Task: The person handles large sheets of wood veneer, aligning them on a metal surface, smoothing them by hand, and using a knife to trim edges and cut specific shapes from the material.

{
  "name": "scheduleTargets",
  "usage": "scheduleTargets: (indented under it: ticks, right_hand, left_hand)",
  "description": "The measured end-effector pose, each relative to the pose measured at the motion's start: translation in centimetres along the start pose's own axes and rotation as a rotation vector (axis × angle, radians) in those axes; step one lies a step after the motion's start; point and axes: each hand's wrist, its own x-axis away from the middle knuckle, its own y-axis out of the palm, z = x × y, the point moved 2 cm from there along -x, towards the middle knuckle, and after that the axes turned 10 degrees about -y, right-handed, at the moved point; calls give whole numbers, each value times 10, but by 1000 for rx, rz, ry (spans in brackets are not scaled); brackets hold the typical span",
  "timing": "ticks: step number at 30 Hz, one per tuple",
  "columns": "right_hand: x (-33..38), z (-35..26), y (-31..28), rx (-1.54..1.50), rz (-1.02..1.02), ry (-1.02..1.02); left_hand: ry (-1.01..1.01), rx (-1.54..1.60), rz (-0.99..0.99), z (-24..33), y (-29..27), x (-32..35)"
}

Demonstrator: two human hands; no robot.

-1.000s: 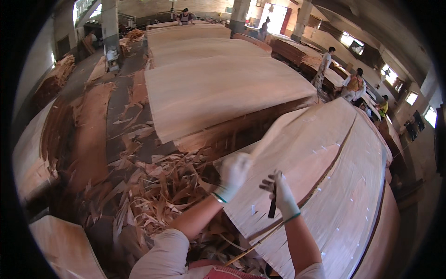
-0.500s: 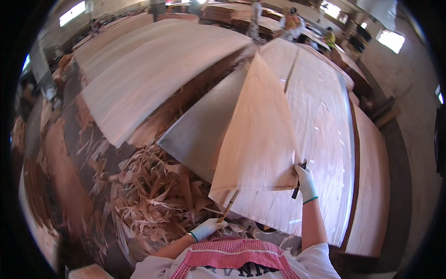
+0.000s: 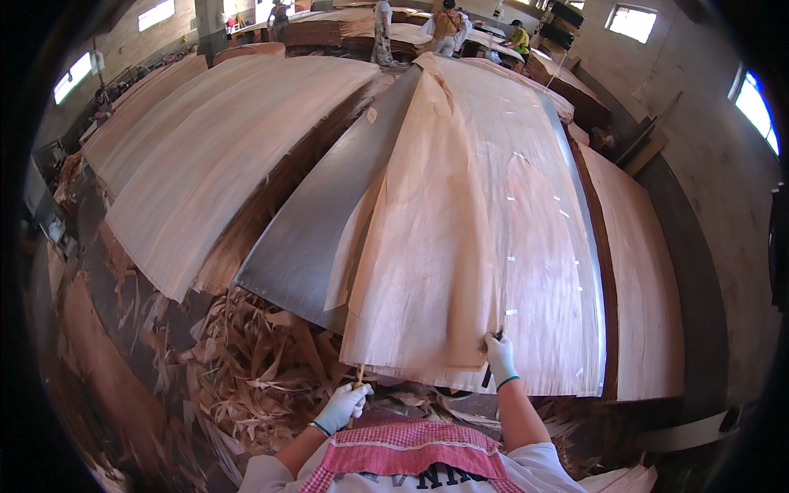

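Observation:
My left hand (image 3: 345,406), in a white glove with a green cuff, is closed round a thin yellowish stick (image 3: 359,375). The stick's upper end meets the near edge of a long, rippled wood veneer sheet (image 3: 419,271). My right hand (image 3: 500,357), gloved alike, grips a slim black tool (image 3: 486,378) at the sheet's near right corner; its exact kind is hidden by the fingers. Whether those fingers also pinch the veneer I cannot tell. Beneath lies a paler veneer panel (image 3: 546,271) with small white tape pieces, on a dark smooth tabletop (image 3: 304,226).
Torn veneer scraps (image 3: 255,370) heap on the floor at the near left. A wide veneer stack (image 3: 222,140) stands to the left, another stack (image 3: 633,287) to the right beside the wall. Several people, one a person in a patterned top (image 3: 447,23), are at the far end.
The veneer sheet has come down and spread flatter over the panel. My right hand has moved down and left with the black tool; my left hand has shifted left with the stick. The view has tilted.

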Motion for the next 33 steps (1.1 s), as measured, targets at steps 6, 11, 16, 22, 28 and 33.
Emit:
scheduleTargets:
  ticks: [6,11,16,22,28,33]
  right_hand:
    - [24,31,43,177,-133,-9]
    - [12,16,34,510,-312,-220]
    - [39,-99,66,379,-193,-309]
    - [87,-126,158,342,-114,-383]
    - [65,-144,96,-19,-44,-328]
    - [25,-193,0,238,-70,-287]
  left_hand:
    - [93,-30,17,32,-16,-10]
    - [206,-364,262,62,31,26]
    - [168,-216,192,46,37,37]
    - [422,-540,170,12,106,-3]
    - [764,-830,77,78,85,32]
    - [1015,-818,835,167,-5,-26]
